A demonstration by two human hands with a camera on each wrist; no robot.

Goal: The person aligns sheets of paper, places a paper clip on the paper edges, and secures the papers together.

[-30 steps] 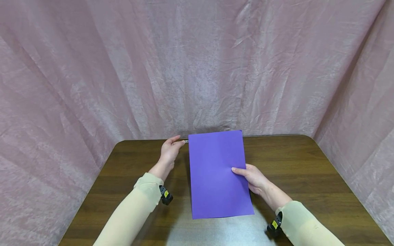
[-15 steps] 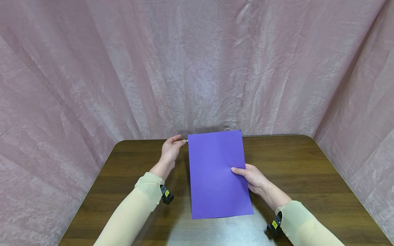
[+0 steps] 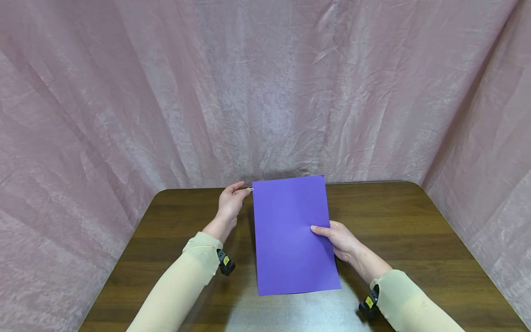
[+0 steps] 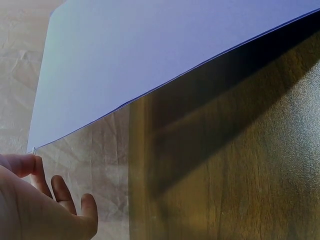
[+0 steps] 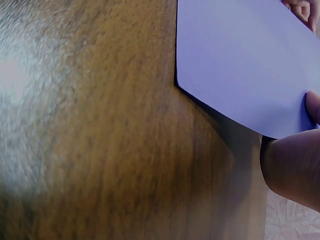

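Note:
My right hand point(image 3: 342, 240) grips a purple stack of paper point(image 3: 294, 240) by its right edge, thumb on top and fingers behind. The long edge looks doubled in the left wrist view, like more than one sheet. My left hand point(image 3: 230, 203) pinches a small wire paper clip point(image 4: 34, 150) between thumb and index finger, right at the paper's upper left corner. Only a short bit of the clip shows, and its other end is hidden at the paper. The other left fingers are loosely bent. The paper is tilted up above the table, casting a shadow beneath.
A brown wood-grain table point(image 3: 406, 230) lies under the hands, with a bright glare near its front middle. Pink velvety curtain point(image 3: 265, 92) hangs behind the table's far edge and along the sides. Each wrist wears a small black camera point(image 3: 226, 263).
My left hand has moved slightly right, pushing the paper clip toward the paper's corner, so less of the clip shows. The paper and right hand have shifted very slightly left.

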